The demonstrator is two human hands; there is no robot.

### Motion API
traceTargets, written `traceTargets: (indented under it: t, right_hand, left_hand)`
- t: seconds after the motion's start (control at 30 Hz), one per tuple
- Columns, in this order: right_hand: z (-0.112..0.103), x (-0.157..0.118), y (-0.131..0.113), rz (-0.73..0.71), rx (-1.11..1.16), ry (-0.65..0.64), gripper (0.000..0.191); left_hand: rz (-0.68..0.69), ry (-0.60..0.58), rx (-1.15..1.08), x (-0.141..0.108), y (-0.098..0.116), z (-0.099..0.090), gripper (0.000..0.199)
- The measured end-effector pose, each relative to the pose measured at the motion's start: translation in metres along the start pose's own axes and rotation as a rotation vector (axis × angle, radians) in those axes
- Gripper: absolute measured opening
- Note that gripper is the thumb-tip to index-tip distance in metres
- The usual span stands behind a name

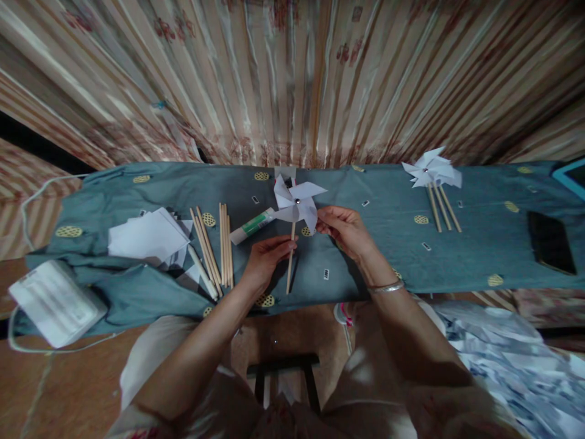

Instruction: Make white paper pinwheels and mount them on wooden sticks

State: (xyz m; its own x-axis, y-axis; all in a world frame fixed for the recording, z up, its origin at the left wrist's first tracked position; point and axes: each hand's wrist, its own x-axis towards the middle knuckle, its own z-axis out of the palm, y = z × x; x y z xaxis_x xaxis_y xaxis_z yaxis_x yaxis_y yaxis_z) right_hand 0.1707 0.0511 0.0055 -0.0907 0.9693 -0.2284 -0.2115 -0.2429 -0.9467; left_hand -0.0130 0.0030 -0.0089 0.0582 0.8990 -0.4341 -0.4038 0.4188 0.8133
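A white paper pinwheel [298, 202] on a thin wooden stick [290, 262] is held upright over the middle of the cloth-covered table. My left hand [269, 259] pinches the stick just below the paper blades. On the other side, my right hand [345, 228] has its fingertips closed at the edge of the right blade. Just left of the pinwheel lies a white and green glue tube [252, 225]. Further left are two groups of bare sticks [225, 247] and a white pen-like rod [202, 271].
White paper sheets [148, 238] lie at the left, near a white box with a cable [57, 302]. Finished pinwheels [434, 169] rest at the back right. A dark phone [551, 242] and a blue-edged device [571, 178] are far right. A pleated curtain [292, 79] hangs behind.
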Motion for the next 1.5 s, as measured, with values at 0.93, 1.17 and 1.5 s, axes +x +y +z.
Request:
traceTargets:
  t: [0.93, 1.17, 1.5]
  right_hand:
    - [0.017, -0.008, 0.009, -0.032, 0.097, -0.075, 0.040]
    - [0.013, -0.004, 0.010, -0.041, 0.131, -0.035, 0.038]
    - [0.014, -0.003, 0.005, -0.023, 0.163, 0.015, 0.036]
  left_hand:
    - [-0.040, -0.043, -0.001, -0.009, -0.004, 0.003, 0.037]
    - [-0.070, -0.078, 0.003, -0.011, -0.003, 0.005, 0.039]
    - [0.019, -0.074, 0.048, -0.009, -0.005, 0.003, 0.034]
